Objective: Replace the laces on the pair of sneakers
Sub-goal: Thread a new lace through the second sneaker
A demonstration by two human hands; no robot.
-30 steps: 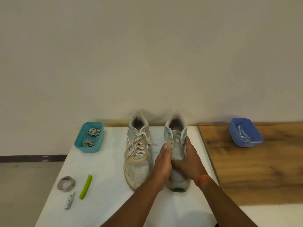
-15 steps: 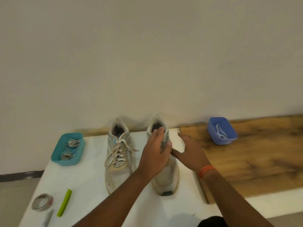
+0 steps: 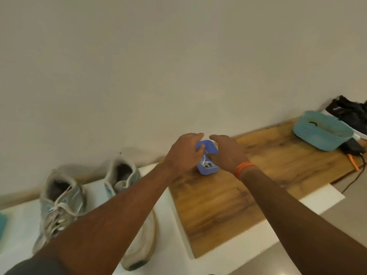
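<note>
Standing side by side on the white table (image 3: 15,225), the laced sneaker (image 3: 59,207) and the unlaced sneaker (image 3: 127,183) wait. On the wooden board (image 3: 228,195) sits the blue tub (image 3: 207,171) with a white lace (image 3: 205,164) coiled inside. The left hand (image 3: 183,153) seems to pinch that lace, though blur hides the fingertips; the right hand (image 3: 226,153) hovers with loosely spread fingers. Limp and light, the lace is best taken near a tip.

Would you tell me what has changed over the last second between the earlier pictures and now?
Both hands left the laceless sneaker and moved right to the blue tray on the wooden board. The left hand now pinches the white lace in it; the right hand hovers open beside the tray. Both sneakers, including the laced one, and the tray stayed put.
</note>
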